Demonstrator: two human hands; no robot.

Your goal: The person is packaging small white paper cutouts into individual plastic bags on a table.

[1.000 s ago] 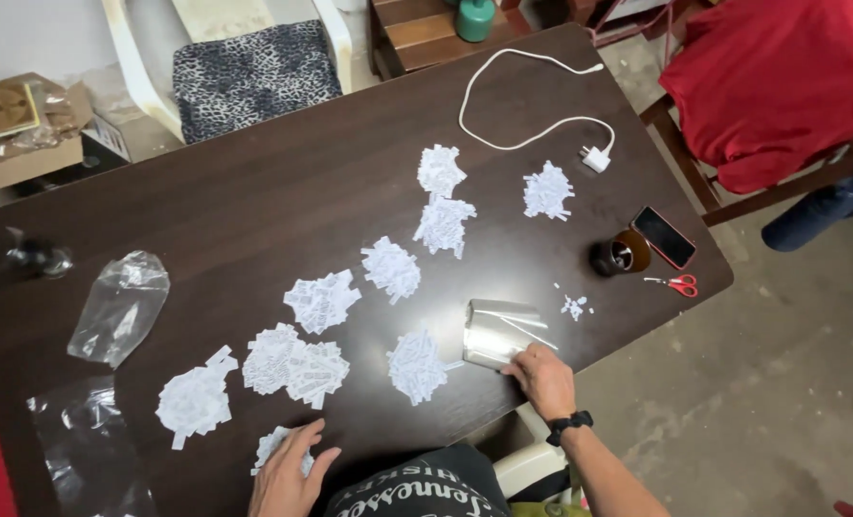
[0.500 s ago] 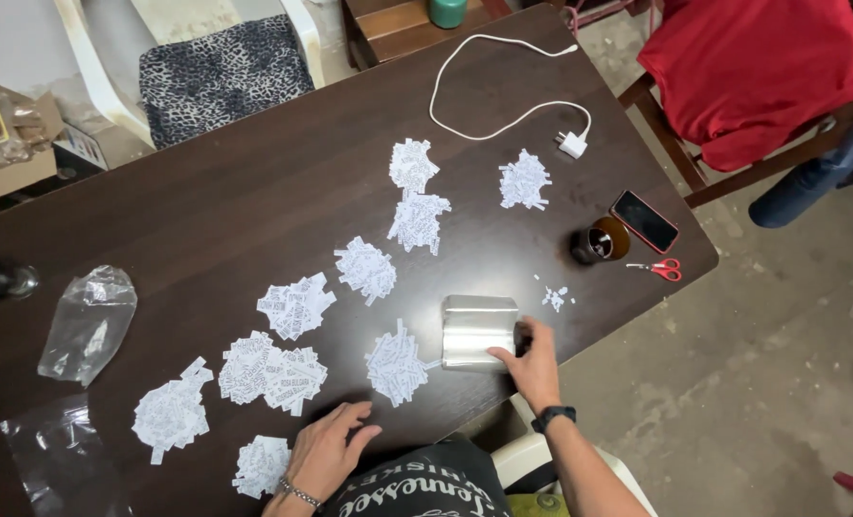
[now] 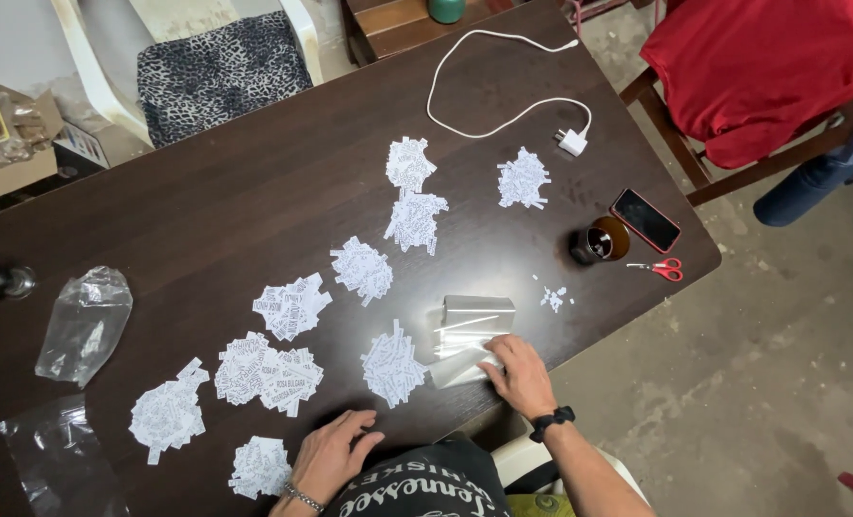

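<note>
Several heaps of small white printed paper slips (image 3: pixel 291 306) lie spread over a dark wooden table (image 3: pixel 206 201). My right hand (image 3: pixel 519 372) rests on a stack of small clear plastic bags (image 3: pixel 474 325) near the front edge, fingers pinching the lowest bag. My left hand (image 3: pixel 334 461) lies flat on the table's front edge, fingers spread, holding nothing. It sits just below one slip heap (image 3: pixel 393 365) and right of another (image 3: pixel 259 466).
A crumpled clear bag (image 3: pixel 84 324) and flat plastic sheet (image 3: pixel 58 460) lie at the left. A white charger with cable (image 3: pixel 572 142), dark phone (image 3: pixel 645 219), open jar with lid (image 3: pixel 599 241) and red scissors (image 3: pixel 663 268) sit at right. Chairs stand behind and right.
My left hand has slid right along the front edge, from the bottom-left slip heap toward the middle. My right hand stays on the clear bags.
</note>
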